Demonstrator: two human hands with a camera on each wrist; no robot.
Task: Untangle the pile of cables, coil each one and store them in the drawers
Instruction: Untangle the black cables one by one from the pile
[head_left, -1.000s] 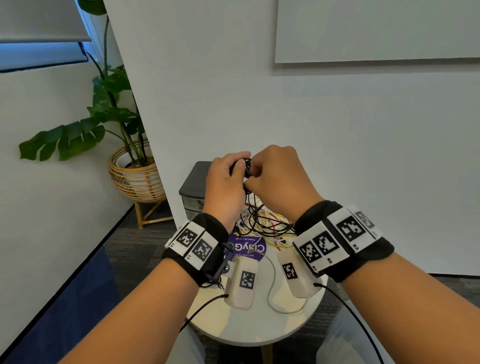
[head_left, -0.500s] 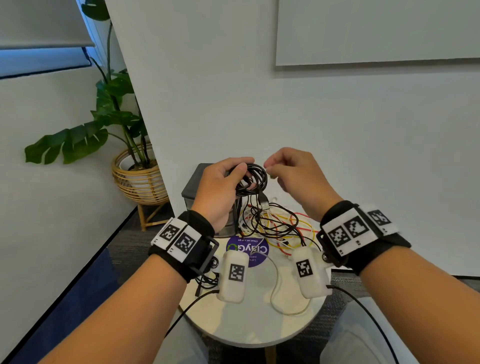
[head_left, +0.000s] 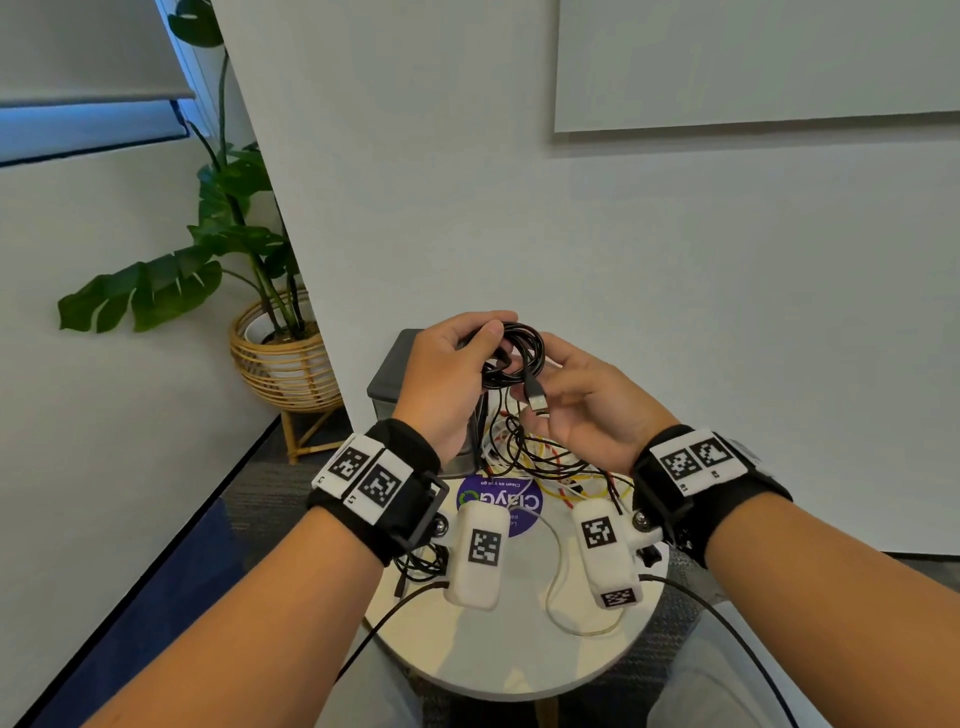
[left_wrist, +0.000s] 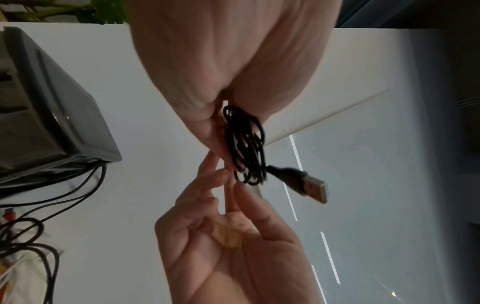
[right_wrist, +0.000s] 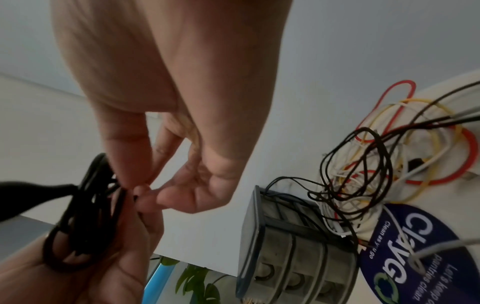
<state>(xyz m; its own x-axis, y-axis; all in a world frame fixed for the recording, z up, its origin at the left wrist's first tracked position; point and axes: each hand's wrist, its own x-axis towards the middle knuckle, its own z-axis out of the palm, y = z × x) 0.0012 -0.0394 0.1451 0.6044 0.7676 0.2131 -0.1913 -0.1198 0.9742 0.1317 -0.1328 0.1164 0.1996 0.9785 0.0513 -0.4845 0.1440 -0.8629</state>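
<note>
A: What does the left hand (head_left: 447, 379) have?

B: It grips a coiled black cable (head_left: 511, 358), thumb on top and fingers curled round the loops, raised above the round white table (head_left: 498, 660). The USB plug (head_left: 536, 399) hangs off the coil, pointing down towards the right palm.

A: And the right hand (head_left: 587, 410)?

B: It is turned palm up just beside the coil, fingers loosely bent. In the right wrist view its fingertips (right_wrist: 145, 191) touch the loops, but I cannot tell whether they pinch a strand.

A: Where are the other cables?

B: In a tangled pile (head_left: 550, 457) on the far side of the table, black, white, yellow and red strands together, with a few black ones rising towards the hands. The small grey drawer unit (head_left: 395, 374) stands just left of the pile, against the wall; its three drawers look closed in the right wrist view.

A: Anything else there?

B: A purple round sticker (head_left: 519, 512) on the tabletop, and a potted plant (head_left: 249, 270) in a wicker basket on the floor to the left.
</note>
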